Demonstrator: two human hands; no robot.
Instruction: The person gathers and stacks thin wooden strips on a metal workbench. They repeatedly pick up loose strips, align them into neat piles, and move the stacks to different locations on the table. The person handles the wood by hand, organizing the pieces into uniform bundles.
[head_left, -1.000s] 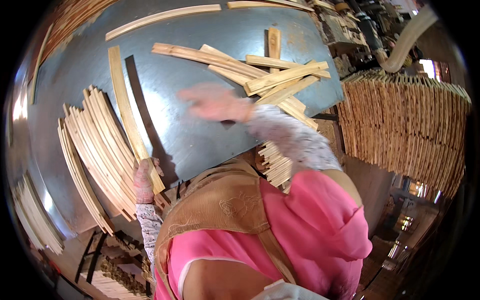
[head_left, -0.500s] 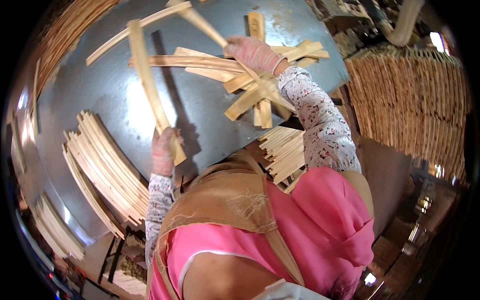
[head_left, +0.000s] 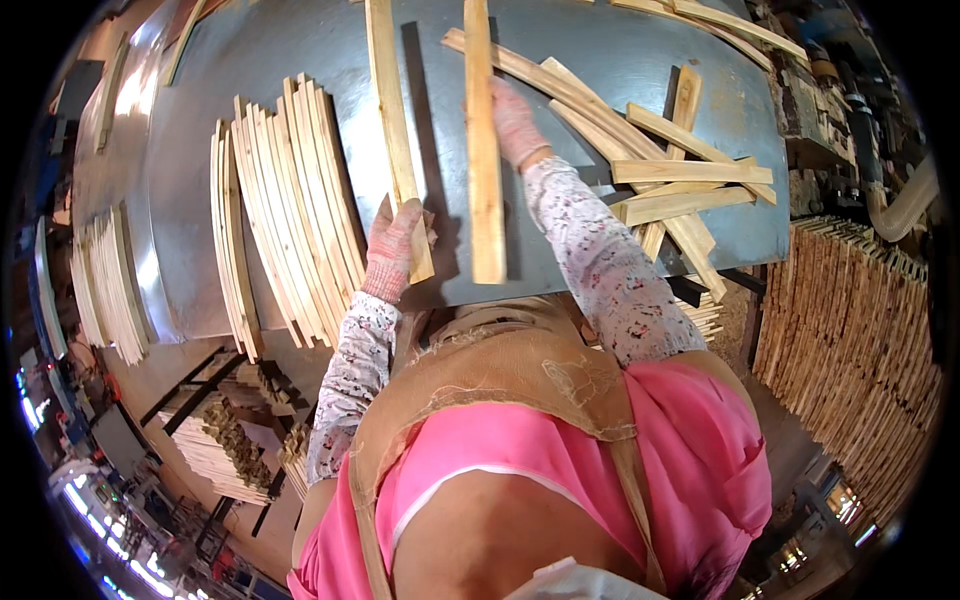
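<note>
- One long wooden slat (head_left: pixel 393 120) is being gripped by the gloved left hand (head_left: pixel 393 245).
- Another wooden slat (head_left: pixel 482 150) is being clasped by the right hand (head_left: pixel 515 120) above the grey metal table (head_left: pixel 620 60).

Single head-worn fisheye, looking steeply down, close over metal table (head_left: pixel 620 70)
</note>
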